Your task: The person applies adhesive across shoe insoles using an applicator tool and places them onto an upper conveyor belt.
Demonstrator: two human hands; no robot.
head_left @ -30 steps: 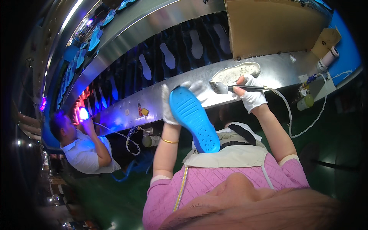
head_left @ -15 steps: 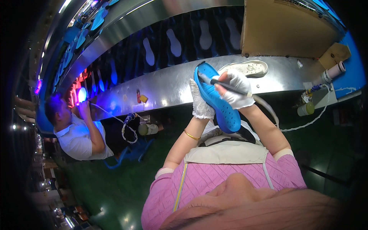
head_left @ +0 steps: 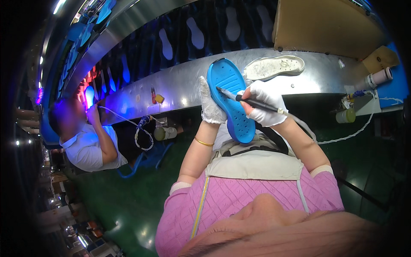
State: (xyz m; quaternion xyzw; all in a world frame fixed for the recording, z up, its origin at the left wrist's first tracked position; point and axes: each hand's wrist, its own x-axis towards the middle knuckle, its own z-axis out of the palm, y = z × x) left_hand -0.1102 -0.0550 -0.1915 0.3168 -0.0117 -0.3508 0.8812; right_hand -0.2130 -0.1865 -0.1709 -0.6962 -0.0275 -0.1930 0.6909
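Note:
My left hand (head_left: 212, 107), in a white glove, grips a blue shoe sole (head_left: 227, 73) along its left edge. The sole's hollow side faces up, toe end away from me, with ribs at the front and small holes toward the heel. In its white, open-fingered glove, my right hand (head_left: 269, 100) is closed around a dark-handled brush (head_left: 259, 104) with a pale hose running off its rear end. The brush tip meets the sole's inner surface left of the middle. Beyond my right hand, a white shoe sole (head_left: 274, 67) lies on the metal ledge (head_left: 319, 75).
Several soles (head_left: 195, 33) lie on a dark conveyor behind the ledge. A cardboard panel (head_left: 325, 28) stands at the right. A green-lidded jar (head_left: 345, 115) hangs near a braided hose (head_left: 361, 132). At the left sits a co-worker (head_left: 92, 141) holding a lit sole.
The blue sole has shifted a little left and away from me and turned flatter. The brush tip has moved from near the toe rim back toward the sole's middle.

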